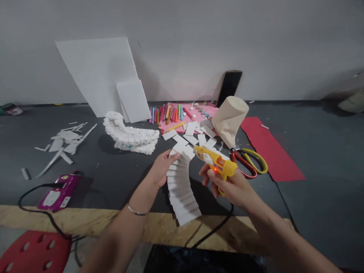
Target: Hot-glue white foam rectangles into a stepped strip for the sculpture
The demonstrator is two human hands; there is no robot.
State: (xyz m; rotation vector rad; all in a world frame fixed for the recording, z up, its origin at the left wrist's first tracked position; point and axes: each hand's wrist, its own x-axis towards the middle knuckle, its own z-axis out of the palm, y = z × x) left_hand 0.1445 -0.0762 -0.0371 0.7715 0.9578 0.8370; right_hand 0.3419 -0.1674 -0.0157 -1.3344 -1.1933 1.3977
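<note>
My left hand grips the upper left edge of a curved strip built from overlapping white rectangular pieces. The strip's lower end hangs over the table's front edge. In my right hand is a yellow hot glue gun with a lit orange light. Its nozzle points left, close to the strip's top. Loose white rectangles lie just beyond the strip. To the left stands a curved, bumpy white piece. Scissors with red and yellow handles lie right of the glue gun.
White boards and a phone lean on the wall. Coloured crayons rest on pink paper. A beige cone-like form stands near red paper. White scraps and a purple power strip are at left. A black cord trails below.
</note>
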